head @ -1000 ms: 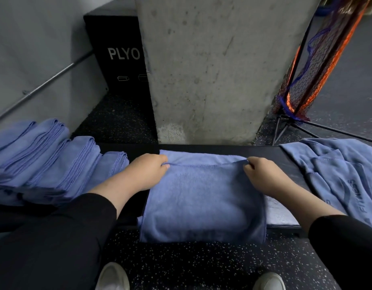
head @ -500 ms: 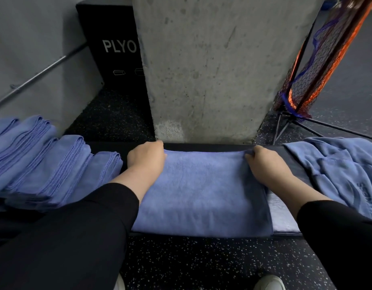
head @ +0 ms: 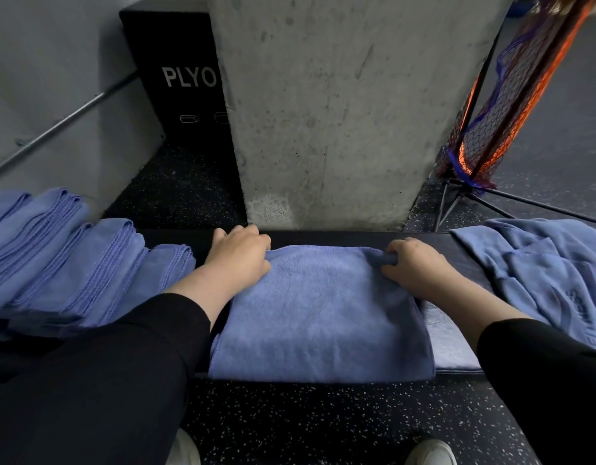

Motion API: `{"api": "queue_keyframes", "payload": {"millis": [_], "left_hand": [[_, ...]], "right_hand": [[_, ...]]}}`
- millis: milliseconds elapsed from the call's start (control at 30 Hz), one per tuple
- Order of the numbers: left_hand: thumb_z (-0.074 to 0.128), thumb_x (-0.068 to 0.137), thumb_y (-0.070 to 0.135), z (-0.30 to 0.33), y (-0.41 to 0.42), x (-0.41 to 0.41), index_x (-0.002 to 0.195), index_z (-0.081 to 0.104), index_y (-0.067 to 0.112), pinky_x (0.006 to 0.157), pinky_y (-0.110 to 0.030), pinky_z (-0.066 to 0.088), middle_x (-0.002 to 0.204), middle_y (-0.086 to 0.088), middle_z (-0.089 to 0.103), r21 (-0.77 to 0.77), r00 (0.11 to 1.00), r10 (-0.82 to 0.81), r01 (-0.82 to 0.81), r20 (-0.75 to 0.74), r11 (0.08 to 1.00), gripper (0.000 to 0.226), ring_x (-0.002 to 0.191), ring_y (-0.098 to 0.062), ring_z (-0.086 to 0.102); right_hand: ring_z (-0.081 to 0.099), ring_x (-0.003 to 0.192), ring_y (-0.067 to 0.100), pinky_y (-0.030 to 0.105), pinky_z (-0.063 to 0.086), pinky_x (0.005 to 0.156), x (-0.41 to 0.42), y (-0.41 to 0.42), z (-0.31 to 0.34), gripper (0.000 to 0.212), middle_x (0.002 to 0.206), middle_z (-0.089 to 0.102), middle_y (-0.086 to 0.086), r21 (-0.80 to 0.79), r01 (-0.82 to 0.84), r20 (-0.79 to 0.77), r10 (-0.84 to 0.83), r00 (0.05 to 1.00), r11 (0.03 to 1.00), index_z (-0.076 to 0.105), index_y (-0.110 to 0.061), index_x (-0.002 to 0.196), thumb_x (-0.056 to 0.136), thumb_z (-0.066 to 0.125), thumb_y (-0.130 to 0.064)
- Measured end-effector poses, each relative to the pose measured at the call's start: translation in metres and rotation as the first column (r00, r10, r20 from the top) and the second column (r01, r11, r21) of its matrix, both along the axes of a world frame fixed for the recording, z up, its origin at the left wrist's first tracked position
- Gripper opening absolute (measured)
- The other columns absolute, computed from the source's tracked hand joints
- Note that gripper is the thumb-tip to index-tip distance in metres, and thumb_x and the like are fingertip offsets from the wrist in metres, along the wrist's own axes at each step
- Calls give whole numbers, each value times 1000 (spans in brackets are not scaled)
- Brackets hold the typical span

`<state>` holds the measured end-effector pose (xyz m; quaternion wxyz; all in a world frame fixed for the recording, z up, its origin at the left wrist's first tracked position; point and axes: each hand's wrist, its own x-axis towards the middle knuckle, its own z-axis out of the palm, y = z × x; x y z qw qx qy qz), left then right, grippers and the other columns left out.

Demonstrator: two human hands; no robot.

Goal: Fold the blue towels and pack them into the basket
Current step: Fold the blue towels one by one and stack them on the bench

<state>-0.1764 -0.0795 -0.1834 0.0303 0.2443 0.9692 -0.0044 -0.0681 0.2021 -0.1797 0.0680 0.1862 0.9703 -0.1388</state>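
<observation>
Dark padded bench (head: 323,235), seen from above by a camera on a person's head, runs across the middle of a gym corner, and on it lies the blue towel (head: 320,313) being folded, a thick rectangle whose near edge hangs just over the front of the bench. Both hands sit at its far edge. The left hand (head: 238,255) has its fingers curled over the far left corner, seeming to grip the cloth there. The right hand (head: 412,263) pinches a small bunched ridge of towel at the far right corner between thumb and curled fingers. To do this fold well, the two corners should probably be carried together at the same pace and laid square on the layer beneath, then smoothed flat so the bunch under the right hand does not stay in as a crease. On the person's left, a row of folded towels (head: 72,263) leans in overlapping stacks on the bench, just beside the left forearm. On the right, a loose heap of unfolded towels (head: 541,273) lies rumpled, apart from the working towel, and a paler flat layer (head: 451,344) shows under the right forearm. No basket is clearly in view. Behind the bench stands a rough concrete pillar (head: 340,112), with a black box marked PLYO (head: 176,78) to its left and an orange and black net on a stand (head: 511,105) to its right. Black speckled rubber floor (head: 323,421) lies below, with white shoe tips at the bottom edge.
</observation>
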Motion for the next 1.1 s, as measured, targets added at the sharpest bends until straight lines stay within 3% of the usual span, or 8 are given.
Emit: {"api": "queue_keyframes", "payload": {"millis": [100,233,367,533,667,767,933,1100], "left_hand": [[59,87,23,8,-7,4,89,54,24,81,-35,28,93,8,48,114,999,18,-23,48,993,6,95,-17,48],[62,85,12,28,-19,14,91,54,19,60,-29,37,81,3,59,446,973,14,-120,232,887,13,71,-16,51],[72,89,14,52,-32,21,101,61,21,61,-14,39,88,-1,68,647,959,41,-221,282,730,18,78,-13,60],[74,90,17,80,-47,38,85,71,9,57,-19,38,72,-1,62,859,959,85,-282,272,427,10,62,-5,48],[73,87,32,126,-47,53,81,68,27,73,-37,39,79,-3,59,972,977,-13,-210,212,108,9,77,-16,50],[70,88,35,155,-47,64,78,71,34,79,-40,44,86,0,66,976,977,-60,-210,206,-64,11,84,-17,56],[61,100,20,162,-49,79,85,68,24,83,-39,48,88,2,71,950,958,-137,-270,250,-154,17,85,-12,63],[54,104,17,173,-52,88,95,64,21,83,-36,55,94,3,73,950,961,-145,-258,234,-175,15,89,-12,68]], "right_hand": [[54,87,28,33,37,69,4,-1,12,16,89,58,2,-95,9,-98,-18,995,995,55,-19,92,83,67,-25],[45,65,17,29,31,53,13,-1,36,23,68,51,-1,-251,-5,-230,-54,972,968,49,-16,77,86,69,-19],[37,58,12,30,27,51,27,-1,67,32,65,46,-1,-368,-19,-326,-109,939,930,45,-15,72,90,71,-23],[54,70,13,37,50,67,48,5,98,18,70,60,-3,-615,-129,-433,-196,880,778,58,-16,81,91,71,-22],[52,64,1,19,46,61,65,-11,140,7,72,61,-7,-614,-280,-656,-280,701,738,60,-15,91,95,66,-14],[59,73,9,35,54,64,73,-20,164,7,78,65,-5,-653,-330,-695,-368,618,681,60,-20,92,95,67,-20],[57,69,5,37,50,65,85,-26,182,8,70,65,-16,-642,-339,-719,-387,577,688,59,-27,92,98,63,-24],[51,67,18,25,44,48,92,-24,188,5,75,63,-4,-645,-339,-707,-368,603,685,58,-29,98,102,56,-27]]}}
